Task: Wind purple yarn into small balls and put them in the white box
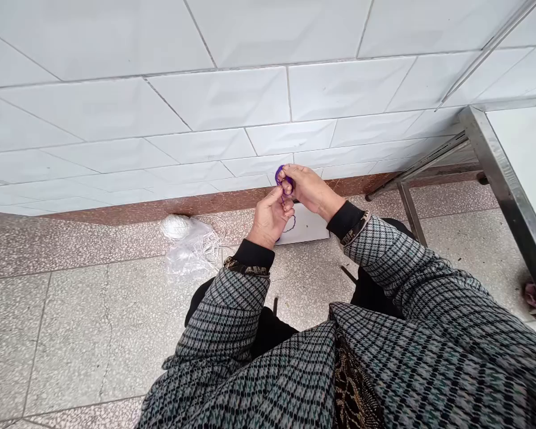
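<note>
Purple yarn (pixel 279 172) is looped around the fingers of my right hand (pixel 311 189), which is closed on it. Just to its left, my left hand (pixel 269 218) pinches the yarn, its fingertips close to the right hand's. A thin purple strand hangs below the hands, over a white flat board or box (pixel 310 229) on the floor. Whether a hook or needle is among the fingers I cannot make out.
A ball of white yarn (pixel 177 226) and a clear plastic bag (pixel 190 256) with loose white cord lie on the floor at left. A white tiled wall (pixel 245 98) rises ahead. At right stands a metal-framed table (pixel 502 173).
</note>
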A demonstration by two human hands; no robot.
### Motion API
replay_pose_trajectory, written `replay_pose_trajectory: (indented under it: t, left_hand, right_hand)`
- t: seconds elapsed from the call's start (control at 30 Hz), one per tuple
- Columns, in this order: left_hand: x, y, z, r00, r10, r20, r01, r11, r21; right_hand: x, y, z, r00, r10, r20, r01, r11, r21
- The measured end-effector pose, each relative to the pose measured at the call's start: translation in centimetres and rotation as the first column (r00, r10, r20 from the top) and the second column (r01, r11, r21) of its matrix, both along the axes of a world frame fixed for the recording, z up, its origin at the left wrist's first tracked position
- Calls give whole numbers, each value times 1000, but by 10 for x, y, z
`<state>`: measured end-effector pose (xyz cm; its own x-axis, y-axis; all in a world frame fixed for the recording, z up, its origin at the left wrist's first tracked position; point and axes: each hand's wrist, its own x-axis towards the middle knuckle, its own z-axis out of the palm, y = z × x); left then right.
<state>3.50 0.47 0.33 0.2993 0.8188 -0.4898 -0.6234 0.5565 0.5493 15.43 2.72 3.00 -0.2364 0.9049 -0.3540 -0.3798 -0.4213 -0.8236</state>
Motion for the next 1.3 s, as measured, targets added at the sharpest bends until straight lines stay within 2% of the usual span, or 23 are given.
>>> replay_pose_trajectory:
  t: [0.17, 0.37, 0.47, 0.57, 0.77, 0.97, 1.1, 1.2, 1.3]
  left_hand:
    - [-6, 3, 4, 998, -8, -69, 10, 999, 36]
    - [-8, 0, 11, 991, -16, -136, 28, 996, 87]
    - [-7, 0, 10, 984, -8, -179, 20, 998, 67]
    - [-6, 1, 9, 988, -12, -151, 14, 1000, 8]
    - [-3, 4, 9, 987, 71, -142, -83, 993, -79]
    - [1, 3, 3, 945, 173, -279, -171, 985, 30]
    - [-1, 4, -1, 926, 240, -292, -230, 971, 70]
    - [-7, 5, -2, 937, 202, -285, -188, 979, 77]
    - [-18, 6, 0, 953, 143, -269, -121, 988, 97]
  right_hand:
    - [0, -1, 8, 999, 36, -33, -36, 999, 2]
    - [-1, -1, 12, 999, 4, 52, -3, 1000, -11]
    - [-2, -1, 8, 998, -1, 67, 2, 1000, -28]
    - [-4, 0, 5, 996, 18, 89, -18, 1000, -3]
    - [-13, -3, -1, 990, -17, 140, 20, 1000, -16]
    - [-19, -5, -3, 992, -50, 116, 56, 998, -42]
    - [-15, -3, -3, 995, -87, 51, 90, 995, -50]
    - [-5, 0, -4, 997, -71, -1, 71, 997, -24]
    - [10, 3, -7, 1000, -15, 21, 16, 1000, -14]
